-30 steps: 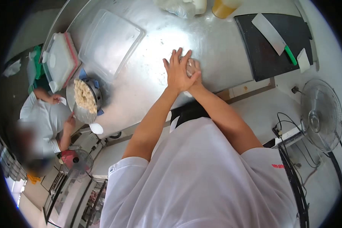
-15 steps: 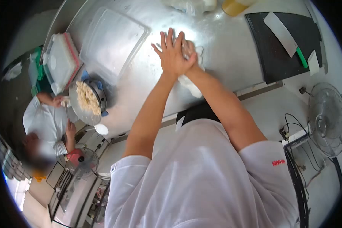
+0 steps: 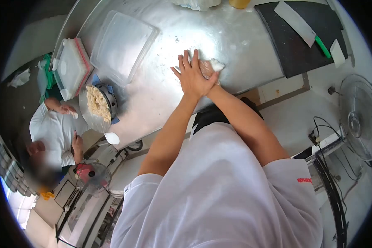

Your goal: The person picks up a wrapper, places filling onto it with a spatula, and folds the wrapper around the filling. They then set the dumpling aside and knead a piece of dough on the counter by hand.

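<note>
My left hand (image 3: pixel 194 81) lies flat with its fingers spread, over the back of my right hand (image 3: pixel 206 69). Beneath it, my right hand presses a white cloth-like wad (image 3: pixel 216 65) against the metal table (image 3: pixel 239 49); its fingers are partly hidden. Part of the wad sticks out beyond the right hand. Both arms reach straight forward from the white shirt.
A clear lid (image 3: pixel 122 47), a lidded box (image 3: pixel 71 68) and a bowl of pale pieces (image 3: pixel 98 103) are on the left. A co-worker (image 3: pixel 56 128) stands beyond them. A cleaver (image 3: pixel 295 22) rests on a black board (image 3: pixel 277 45) at the right.
Both hands, still stacked, have moved back toward my body with the white wad. The part of the wad trailing toward the table edge no longer shows. The view has shifted slightly.
</note>
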`<action>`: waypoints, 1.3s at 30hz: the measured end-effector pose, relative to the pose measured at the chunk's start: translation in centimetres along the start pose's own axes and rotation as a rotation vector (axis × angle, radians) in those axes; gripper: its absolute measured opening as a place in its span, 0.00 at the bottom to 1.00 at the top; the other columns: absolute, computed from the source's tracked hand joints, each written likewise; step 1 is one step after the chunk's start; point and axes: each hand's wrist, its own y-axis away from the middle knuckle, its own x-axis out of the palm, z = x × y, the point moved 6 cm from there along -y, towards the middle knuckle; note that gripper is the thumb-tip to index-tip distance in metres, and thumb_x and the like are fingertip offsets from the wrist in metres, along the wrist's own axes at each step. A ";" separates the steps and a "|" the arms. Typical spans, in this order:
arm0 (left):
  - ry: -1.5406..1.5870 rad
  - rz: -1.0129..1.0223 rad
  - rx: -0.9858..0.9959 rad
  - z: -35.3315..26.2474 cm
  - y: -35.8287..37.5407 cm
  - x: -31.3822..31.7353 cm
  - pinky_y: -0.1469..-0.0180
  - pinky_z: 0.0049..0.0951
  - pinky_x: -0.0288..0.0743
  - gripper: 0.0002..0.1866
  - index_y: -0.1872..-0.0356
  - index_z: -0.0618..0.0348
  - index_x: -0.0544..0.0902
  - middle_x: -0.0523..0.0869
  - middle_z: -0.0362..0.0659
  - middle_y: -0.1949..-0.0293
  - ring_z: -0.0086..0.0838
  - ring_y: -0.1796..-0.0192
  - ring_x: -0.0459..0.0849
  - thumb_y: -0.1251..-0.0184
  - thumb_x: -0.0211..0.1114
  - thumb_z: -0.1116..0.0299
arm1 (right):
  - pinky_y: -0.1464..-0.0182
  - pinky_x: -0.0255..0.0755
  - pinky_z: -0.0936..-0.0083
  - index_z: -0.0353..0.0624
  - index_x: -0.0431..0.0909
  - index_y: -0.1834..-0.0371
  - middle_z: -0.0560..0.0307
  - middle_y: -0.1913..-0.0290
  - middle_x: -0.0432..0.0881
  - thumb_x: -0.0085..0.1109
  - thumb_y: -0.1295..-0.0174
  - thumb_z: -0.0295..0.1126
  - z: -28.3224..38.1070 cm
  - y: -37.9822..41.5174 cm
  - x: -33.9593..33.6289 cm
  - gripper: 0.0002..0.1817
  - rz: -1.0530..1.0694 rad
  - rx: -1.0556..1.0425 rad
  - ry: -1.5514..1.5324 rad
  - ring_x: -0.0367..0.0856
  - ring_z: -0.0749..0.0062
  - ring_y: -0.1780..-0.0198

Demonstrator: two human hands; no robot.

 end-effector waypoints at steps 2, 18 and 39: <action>-0.055 -0.006 0.056 0.1 -1.2 0.5 0.30 0.77 0.36 0.56 0.23 0.51 0.58 0.56 0.60 0.24 0.62 0.22 0.48 0.53 0.67 0.33 | 0.45 0.70 0.64 0.47 0.75 0.42 0.55 0.49 0.80 0.52 0.34 0.41 0.0 -1.3 0.7 0.20 -0.022 0.011 -0.016 0.77 0.65 0.47; -0.039 -0.266 0.217 2.2 -7.3 -2.9 0.33 0.81 0.33 0.43 0.33 0.54 0.74 0.52 0.62 0.23 0.66 0.23 0.46 0.49 0.65 0.39 | 0.46 0.70 0.65 0.47 0.75 0.42 0.54 0.48 0.80 0.52 0.34 0.41 0.8 -8.5 2.6 0.20 -0.081 -0.012 0.068 0.78 0.65 0.47; -0.024 -0.051 0.185 1.5 -3.9 0.1 0.32 0.79 0.28 0.54 0.26 0.51 0.65 0.51 0.58 0.22 0.63 0.21 0.43 0.55 0.66 0.33 | 0.47 0.71 0.67 0.47 0.75 0.41 0.53 0.48 0.80 0.52 0.34 0.40 0.3 -3.5 4.0 0.20 -0.023 -0.009 -0.056 0.78 0.66 0.47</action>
